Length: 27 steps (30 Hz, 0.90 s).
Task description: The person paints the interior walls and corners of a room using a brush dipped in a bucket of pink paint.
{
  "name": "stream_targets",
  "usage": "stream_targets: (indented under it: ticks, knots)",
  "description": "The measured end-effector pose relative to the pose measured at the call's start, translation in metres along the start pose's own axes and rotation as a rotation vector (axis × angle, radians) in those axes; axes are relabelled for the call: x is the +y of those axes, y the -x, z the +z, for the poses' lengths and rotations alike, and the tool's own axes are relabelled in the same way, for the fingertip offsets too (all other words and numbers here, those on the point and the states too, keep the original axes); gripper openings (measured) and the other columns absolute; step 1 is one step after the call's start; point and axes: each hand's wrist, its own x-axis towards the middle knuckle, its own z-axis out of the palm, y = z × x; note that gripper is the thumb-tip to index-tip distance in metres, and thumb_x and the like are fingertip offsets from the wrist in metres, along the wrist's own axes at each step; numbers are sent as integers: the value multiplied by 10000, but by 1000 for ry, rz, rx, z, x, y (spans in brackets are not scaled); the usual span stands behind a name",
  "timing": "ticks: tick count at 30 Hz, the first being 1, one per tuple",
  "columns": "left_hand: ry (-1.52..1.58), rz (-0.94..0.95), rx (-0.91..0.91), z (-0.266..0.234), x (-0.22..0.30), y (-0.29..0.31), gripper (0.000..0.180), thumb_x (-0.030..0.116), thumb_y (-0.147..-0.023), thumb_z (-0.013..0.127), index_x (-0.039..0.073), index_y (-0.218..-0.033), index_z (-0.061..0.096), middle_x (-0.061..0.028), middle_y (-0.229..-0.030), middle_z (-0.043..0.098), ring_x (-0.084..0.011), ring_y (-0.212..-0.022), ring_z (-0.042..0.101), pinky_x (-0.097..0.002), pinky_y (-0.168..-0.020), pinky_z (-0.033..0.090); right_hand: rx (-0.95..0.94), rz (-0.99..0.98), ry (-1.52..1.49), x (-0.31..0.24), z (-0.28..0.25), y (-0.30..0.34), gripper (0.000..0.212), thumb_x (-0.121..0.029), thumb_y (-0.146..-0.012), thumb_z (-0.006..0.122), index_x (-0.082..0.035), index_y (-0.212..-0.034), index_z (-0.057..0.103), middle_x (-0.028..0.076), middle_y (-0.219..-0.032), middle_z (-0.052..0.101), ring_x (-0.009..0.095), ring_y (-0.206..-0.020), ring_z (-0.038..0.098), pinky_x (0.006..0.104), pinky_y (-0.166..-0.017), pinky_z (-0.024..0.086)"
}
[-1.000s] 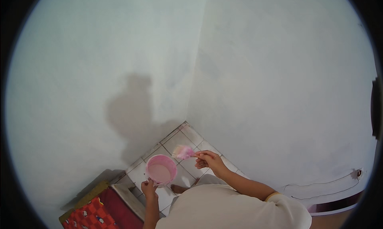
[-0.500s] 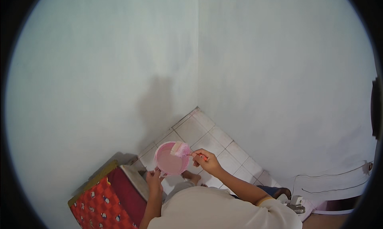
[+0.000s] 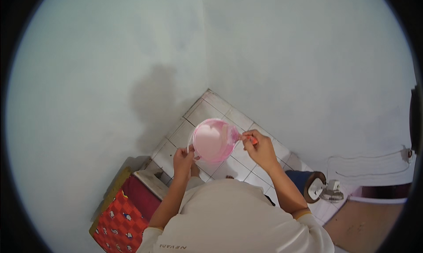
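Note:
My left hand [image 3: 183, 162] is closed on the left edge of a round pink bucket [image 3: 219, 158], where a pale handle runs. Whitish liquid paint [image 3: 210, 140] fills part of it. In my right hand [image 3: 261, 150] is a paintbrush [image 3: 232, 135] with an orange-red handle, gripped by that handle. The brush head, pale and pink, lies over the bucket's right rim, its bristle end toward the paint. Whether the bristles touch the paint, I cannot tell.
Two pale walls [image 3: 110, 76] meet ahead over a white tiled floor [image 3: 202, 113]. A red patterned cloth [image 3: 118, 222] covers something at the lower left. To the right stand a blue round container [image 3: 298, 182], a small fan [image 3: 332, 193] and a brown panel [image 3: 370, 222]; cables hang on the wall.
The bucket and both hands have moved up and to the right in view, as the view itself shifted. The brush has gone from the upper right of the rim to its right side.

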Motion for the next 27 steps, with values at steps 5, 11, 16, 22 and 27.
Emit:
stream_targets:
  ticks: [5, 11, 16, 22, 27]
  knots:
    - [22, 105, -238, 20, 27, -30, 108, -12, -869, 601, 11, -866, 496, -121, -1005, 628, -138, -823, 609, -304, -732, 558, 132, 40, 117, -9, 14, -20, 244, -220, -902, 636, 12, -970, 662, 159, -680, 656, 277, -600, 649, 353, -597, 509]
    - [-101, 204, -391, 18, 58, -79, 123, 5, -846, 629, 2, -922, 532, -96, -1013, 633, -141, -929, 587, -282, -825, 473, 156, 114, 367, -13, 62, -71, 227, -206, -862, 621, 13, -914, 652, 192, -710, 659, 362, -658, 651, 415, -616, 516]
    - [-140, 197, -447, 8, 84, -102, 154, 25, -831, 653, 1, -928, 535, -104, -1052, 642, -140, -973, 577, -288, -890, 451, 198, 111, 479, 9, 105, -97, 222, -203, -850, 605, 17, -853, 629, 221, -720, 653, 398, -681, 647, 463, -632, 516]
    - [-150, 185, -467, -8, 99, -124, 168, 29, -819, 656, 1, -922, 526, -125, -1108, 648, -155, -999, 584, -288, -922, 440, 226, 110, 475, -2, 137, -121, 217, -201, -848, 596, 15, -835, 618, 241, -734, 653, 409, -704, 651, 481, -646, 514]
    - [-209, 207, -497, -16, 103, -148, 177, -128, -827, 492, 1, -946, 472, -223, -1266, 564, -236, -1150, 573, -337, -815, 587, 188, 175, 505, -13, 149, -138, 225, -209, -849, 601, 14, -860, 632, 238, -743, 660, 407, -709, 654, 474, -657, 521]
